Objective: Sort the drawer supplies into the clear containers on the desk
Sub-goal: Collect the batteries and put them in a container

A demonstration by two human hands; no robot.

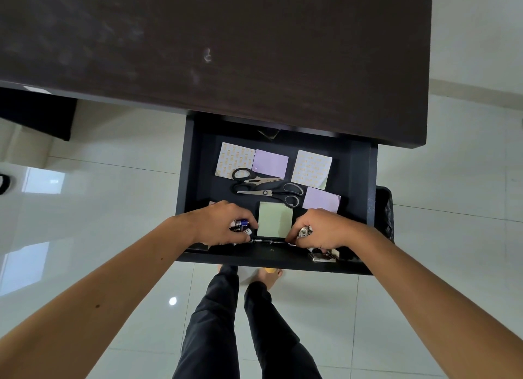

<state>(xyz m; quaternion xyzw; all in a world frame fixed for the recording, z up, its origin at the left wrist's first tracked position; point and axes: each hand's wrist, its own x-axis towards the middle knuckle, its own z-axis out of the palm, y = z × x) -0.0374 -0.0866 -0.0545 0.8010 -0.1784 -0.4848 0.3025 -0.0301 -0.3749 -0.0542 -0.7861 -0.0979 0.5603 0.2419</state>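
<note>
The open black drawer (pixel 195 163) under the dark desk (pixel 226 53) holds two pairs of scissors (pixel 256 177) (pixel 278 194), purple sticky pads (pixel 270 163) (pixel 321 199), patterned pads (pixel 234 159) (pixel 310 168) and a green pad (pixel 275 219). My left hand (pixel 218 223) is closed around several small batteries (pixel 240 226) at the drawer's front left. My right hand (pixel 322 228) grips more batteries (pixel 304 233) at the front right. A thin black pen (pixel 268 241) lies between the hands.
A small silver item (pixel 324 257) lies at the drawer's front right corner. A black bin (pixel 385 209) stands right of the drawer. My legs and bare feet stand on the glossy white tile floor (pixel 113 209) below. No clear containers are in view.
</note>
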